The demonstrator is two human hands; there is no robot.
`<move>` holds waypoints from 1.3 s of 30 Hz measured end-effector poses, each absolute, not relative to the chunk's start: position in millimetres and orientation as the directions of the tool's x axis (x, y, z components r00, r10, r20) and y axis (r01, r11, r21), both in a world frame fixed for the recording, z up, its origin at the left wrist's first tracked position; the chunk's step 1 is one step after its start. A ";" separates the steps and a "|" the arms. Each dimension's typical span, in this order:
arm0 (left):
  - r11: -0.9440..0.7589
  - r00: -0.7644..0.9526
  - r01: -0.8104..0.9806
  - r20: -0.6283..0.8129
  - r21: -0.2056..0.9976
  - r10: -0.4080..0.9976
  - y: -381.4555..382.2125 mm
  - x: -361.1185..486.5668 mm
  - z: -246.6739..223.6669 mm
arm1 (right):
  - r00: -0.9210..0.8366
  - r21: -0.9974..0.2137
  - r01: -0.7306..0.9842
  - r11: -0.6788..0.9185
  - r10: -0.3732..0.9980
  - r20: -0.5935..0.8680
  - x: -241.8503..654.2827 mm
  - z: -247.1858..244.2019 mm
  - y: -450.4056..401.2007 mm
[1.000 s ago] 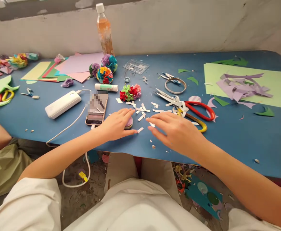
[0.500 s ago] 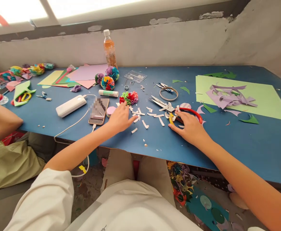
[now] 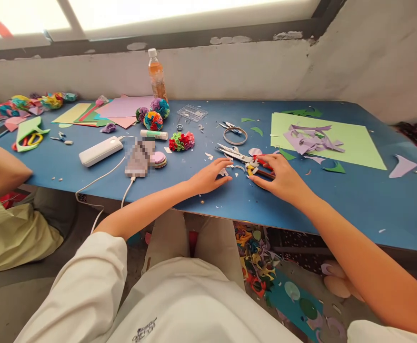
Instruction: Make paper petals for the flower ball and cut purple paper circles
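Observation:
My left hand (image 3: 210, 179) lies low on the blue table with its fingers apart and slightly curled, against small white paper scraps (image 3: 223, 171), some hidden under it. Opposite it, my right hand (image 3: 283, 177) has thumb and fingers spread over the handles of large red-handled scissors (image 3: 237, 154) and a yellow-handled tool (image 3: 252, 169). Its fingertips touch the handles without closing round them. Just beyond the scissors lies a metal ring (image 3: 235, 142). A red, green and pink paper flower (image 3: 182, 141) rests farther left, behind a stack of paper discs (image 3: 159, 160).
A phone (image 3: 140, 159) is cabled to a white power bank (image 3: 101, 151). Behind are a glue stick (image 3: 154, 135), paper balls (image 3: 153, 120) and a drink bottle (image 3: 157, 76). Purple offcuts (image 3: 310, 139) lie on a green sheet (image 3: 362, 145). Another person's arm (image 3: 1, 164) rests at left.
My left hand has moved right, away from the paper flower, and the white scraps are now gathered near both hands. My right hand stays by the scissors. The view has turned slightly right.

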State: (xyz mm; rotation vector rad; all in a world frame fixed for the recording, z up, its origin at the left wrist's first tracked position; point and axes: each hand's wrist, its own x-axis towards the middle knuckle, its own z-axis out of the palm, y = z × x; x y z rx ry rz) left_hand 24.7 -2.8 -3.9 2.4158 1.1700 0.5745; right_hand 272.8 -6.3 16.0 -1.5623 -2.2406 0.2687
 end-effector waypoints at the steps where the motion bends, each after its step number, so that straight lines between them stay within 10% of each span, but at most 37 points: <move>1: -0.581 0.559 0.625 0.221 0.521 0.799 -2.9 25.7 -1.6 | -0.279 -0.347 0.877 0.332 0.941 0.193 277.4 14.6 -7.5; 5: -0.550 0.503 0.640 0.250 0.536 0.828 -18.9 6.8 8.8 | -0.212 -0.245 0.943 0.226 0.974 0.085 294.7 9.1 -2.2; 13: -0.274 0.337 0.908 -0.163 0.317 0.927 -74.2 -18.1 7.4 | -0.195 -0.033 0.981 0.192 0.966 -0.171 279.8 35.2 18.4; 26: -0.276 0.306 0.888 -0.025 0.368 0.952 4.5 56.7 -5.8 | -0.226 0.335 0.932 0.139 0.944 0.238 247.7 109.8 -12.6; 34: -0.602 0.614 0.690 0.115 0.403 0.781 17.1 94.1 7.1 | 0.060 -0.181 0.983 -0.008 0.957 0.283 274.5 105.5 -1.3; 39: -0.375 0.353 0.849 0.130 0.371 0.927 50.2 47.1 5.7 | 0.182 -0.340 0.936 -0.092 0.953 0.244 309.9 94.3 -17.5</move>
